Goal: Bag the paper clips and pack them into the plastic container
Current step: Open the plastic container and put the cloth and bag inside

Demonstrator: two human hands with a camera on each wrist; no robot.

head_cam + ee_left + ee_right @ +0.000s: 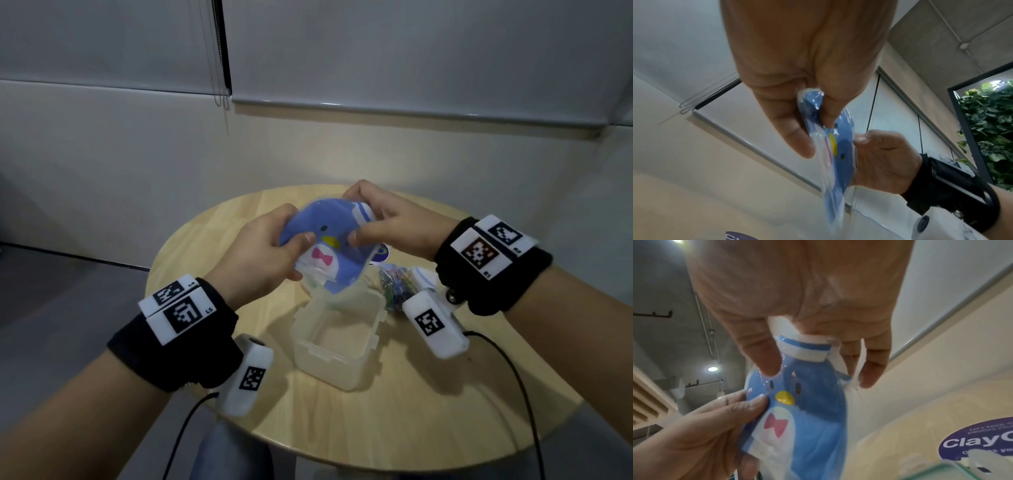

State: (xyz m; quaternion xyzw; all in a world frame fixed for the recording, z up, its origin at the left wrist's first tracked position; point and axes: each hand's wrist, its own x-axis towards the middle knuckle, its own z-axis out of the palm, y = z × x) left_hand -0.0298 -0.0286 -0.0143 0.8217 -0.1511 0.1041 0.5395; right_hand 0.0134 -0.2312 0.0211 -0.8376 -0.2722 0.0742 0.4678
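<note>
A blue penguin-print plastic bag (329, 240) is held up over the table by both hands. My left hand (270, 250) pinches its left side, thumb on the front near the white bib. My right hand (383, 222) pinches the top right, by the striped white-and-blue cap (809, 348). The bag (838, 154) shows edge-on in the left wrist view. Below it an open translucent plastic container (337, 337) stands empty on the round wooden table (428, 411). A heap of coloured paper clips (397, 284) lies to the container's right.
The container's lid with a purple round sticker (982, 441) lies behind the bag, its sticker (380, 255) peeking out. Cables (520, 383) run from the wrist cameras over the table's near edge. A wall with roller blinds stands behind.
</note>
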